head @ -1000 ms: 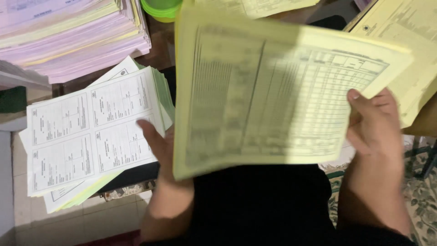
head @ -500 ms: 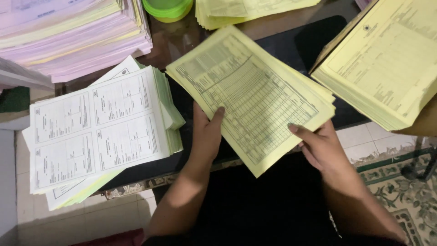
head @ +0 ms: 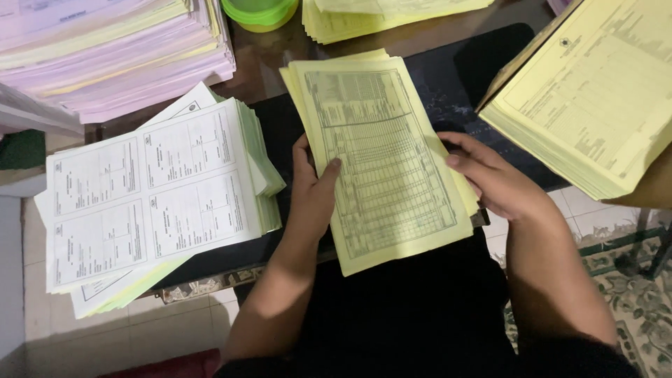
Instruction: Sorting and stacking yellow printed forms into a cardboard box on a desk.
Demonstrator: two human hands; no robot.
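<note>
Head view, looking down: my left hand [head: 311, 189] grips the left edge of the yellow form stack [head: 385, 157] at centre frame, thumb curled over the top sheet, fingers tucked out of sight beneath. My right hand [head: 493, 178] is loosely curled along the stack's right edge, fingertips on top of it; I cannot tell how firmly it pinches. The stack lies tilted on the dark table [head: 434, 84], its lower end hanging past the near edge over my lap.

At left of the frame sits the white-and-green form pile [head: 154, 199], fanned and also overhanging the edge. Upper left holds a pink paper pile [head: 105, 56]; upper right, a thick yellow block [head: 588, 105] tilted at an angle; along the top, a green bowl [head: 259, 10] and another yellow pile [head: 378, 17].

My worry is the overhang: with only edge grips, I judge the lower sheets could slide off toward my lap. The sheets are already slightly uneven at the right edge, so a loose squeeze might fan them further. My left forearm runs close to the white-and-green pile and could nudge it over.
</note>
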